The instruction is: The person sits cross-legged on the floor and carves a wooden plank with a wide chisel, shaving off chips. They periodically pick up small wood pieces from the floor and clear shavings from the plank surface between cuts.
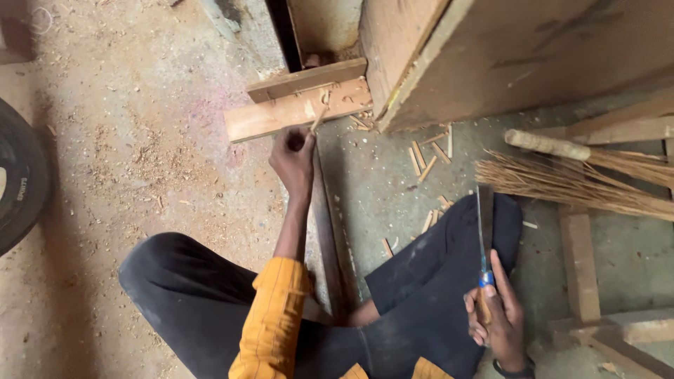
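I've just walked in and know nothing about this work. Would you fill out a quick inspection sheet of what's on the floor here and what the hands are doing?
Surface: dusty concrete floor, sawdust strewn over it.
Job's things: a thin wooden sliver pinched upright on a plank; a long flat blade tool with a blue collar at its handle.
Clutter: small wood offcuts scattered by the plank.
Hands: left hand grips the sliver; right hand closed on the tool handle, blade resting over the knee.
Cables: nothing seen.
Surroundings: large wooden panel structure, straw broom, loose wooden battens, dark tyre at the left edge.
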### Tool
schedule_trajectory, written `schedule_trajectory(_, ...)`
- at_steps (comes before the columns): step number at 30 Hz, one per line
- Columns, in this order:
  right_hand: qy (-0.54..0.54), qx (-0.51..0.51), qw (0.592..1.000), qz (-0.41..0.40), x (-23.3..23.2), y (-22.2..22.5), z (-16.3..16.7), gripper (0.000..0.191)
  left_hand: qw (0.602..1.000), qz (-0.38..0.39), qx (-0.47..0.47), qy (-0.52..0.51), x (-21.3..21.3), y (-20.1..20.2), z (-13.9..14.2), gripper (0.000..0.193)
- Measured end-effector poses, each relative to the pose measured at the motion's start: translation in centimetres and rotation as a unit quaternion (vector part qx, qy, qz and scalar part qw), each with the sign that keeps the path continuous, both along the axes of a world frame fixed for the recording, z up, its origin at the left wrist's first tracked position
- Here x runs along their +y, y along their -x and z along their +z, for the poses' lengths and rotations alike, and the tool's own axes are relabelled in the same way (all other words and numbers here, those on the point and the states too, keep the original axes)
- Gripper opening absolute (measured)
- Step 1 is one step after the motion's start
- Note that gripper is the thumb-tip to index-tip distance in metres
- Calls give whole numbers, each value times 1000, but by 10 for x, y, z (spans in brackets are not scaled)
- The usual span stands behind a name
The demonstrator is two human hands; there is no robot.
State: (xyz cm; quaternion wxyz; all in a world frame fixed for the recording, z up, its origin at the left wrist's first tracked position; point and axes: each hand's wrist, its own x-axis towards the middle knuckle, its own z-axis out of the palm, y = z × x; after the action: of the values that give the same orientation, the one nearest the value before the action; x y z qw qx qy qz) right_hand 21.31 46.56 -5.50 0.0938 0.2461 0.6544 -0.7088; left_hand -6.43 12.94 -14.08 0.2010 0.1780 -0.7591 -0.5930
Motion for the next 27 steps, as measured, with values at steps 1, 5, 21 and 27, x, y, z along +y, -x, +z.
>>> schedule_trajectory(1, 14, 2, 1000, 2, 1, 1, -3, 68, 1000, -3, 24, 13, -5, 11, 0, 8)
schedule_trajectory(5, 29, 0, 1000, 7, 6, 2, -13, 70, 991, -21, 60, 114, -14, 47, -15, 14)
schedule_trajectory(21, -118, -62, 991, 7, -29, 24, 17, 73, 984, -83, -1, 157, -6, 62, -35, 20)
schedule_trajectory(27, -222, -59, 956, 185, -117, 76, 17, 73, 994, -23, -90, 62, -8, -5, -17, 36)
